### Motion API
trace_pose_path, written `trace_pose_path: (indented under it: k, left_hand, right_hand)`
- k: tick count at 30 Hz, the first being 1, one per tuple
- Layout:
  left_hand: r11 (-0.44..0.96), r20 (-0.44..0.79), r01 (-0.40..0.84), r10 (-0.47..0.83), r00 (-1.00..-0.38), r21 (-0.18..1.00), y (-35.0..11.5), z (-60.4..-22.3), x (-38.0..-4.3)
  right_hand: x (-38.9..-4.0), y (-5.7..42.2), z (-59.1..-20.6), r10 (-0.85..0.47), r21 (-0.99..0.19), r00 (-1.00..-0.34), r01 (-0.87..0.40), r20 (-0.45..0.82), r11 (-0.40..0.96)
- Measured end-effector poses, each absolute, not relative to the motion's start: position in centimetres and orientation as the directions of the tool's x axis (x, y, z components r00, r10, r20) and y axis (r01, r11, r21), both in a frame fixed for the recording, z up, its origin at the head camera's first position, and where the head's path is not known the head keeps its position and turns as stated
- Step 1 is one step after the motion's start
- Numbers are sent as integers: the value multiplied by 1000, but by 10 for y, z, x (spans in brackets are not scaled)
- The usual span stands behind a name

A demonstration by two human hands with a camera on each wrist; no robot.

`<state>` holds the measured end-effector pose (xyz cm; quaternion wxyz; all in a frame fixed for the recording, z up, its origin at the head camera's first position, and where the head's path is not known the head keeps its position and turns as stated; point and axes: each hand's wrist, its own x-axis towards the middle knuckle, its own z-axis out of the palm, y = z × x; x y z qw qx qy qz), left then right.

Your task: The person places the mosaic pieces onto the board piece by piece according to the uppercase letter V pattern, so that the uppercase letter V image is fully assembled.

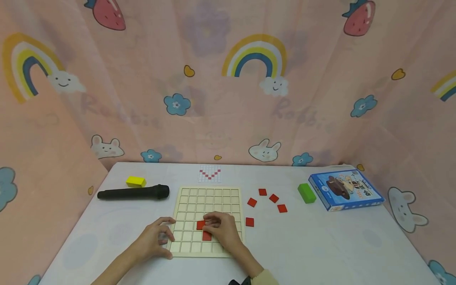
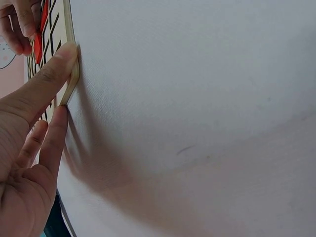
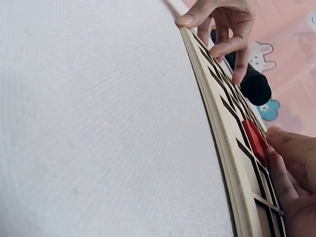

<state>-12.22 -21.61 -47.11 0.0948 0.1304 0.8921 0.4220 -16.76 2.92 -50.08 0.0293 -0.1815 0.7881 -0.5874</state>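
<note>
A pale wooden grid board lies on the white table. My left hand rests at its near left corner, thumb on the front edge and forefinger against the side. Over the board's middle, my right hand pinches a red square tile between thumb and forefinger, overlapping the grid lines. Another red tile sits in a cell just nearer to me; it also shows in the right wrist view. Several loose red tiles lie right of the board.
Behind the board lies a pattern card with red squares in a V. A black microphone and yellow block are on the left. A green block and blue box lie on the right. A printed curtain hangs behind.
</note>
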Motion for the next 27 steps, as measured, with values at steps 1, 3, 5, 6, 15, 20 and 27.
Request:
trace_pose_path:
  k: [1, 3, 5, 6, 15, 20, 27]
  left_hand:
    - [612, -61, 151, 311, -949, 776, -216, -471, -122]
    - [616, -66, 144, 306, -950, 774, -216, -471, -122]
    - [620, -68, 141, 301, -951, 772, -216, -471, -122]
    - [620, -68, 140, 300, -951, 772, -216, -470, -122]
    - [586, -69, 136, 314, -947, 799, -217, -472, -120]
    - [575, -73, 129, 315, -946, 808, -217, -472, -121]
    - [583, -73, 131, 313, -947, 802, -216, -470, -120]
  right_hand:
    - [-168, 29, -501, -322, -940, -933, -246, 163, 235]
    - [-168, 29, -501, -323, -946, -933, -237, 159, 220]
    - [-168, 29, -502, -322, -951, -935, -227, 152, 210]
    - [-168, 29, -501, -321, -954, -935, -223, 150, 202]
    - [-166, 26, -501, -316, -959, -938, -210, 143, 189]
    - [-166, 24, -500, -315, -955, -933, -237, 173, 177]
    - [-168, 28, -501, -308, -959, -942, -201, 133, 199]
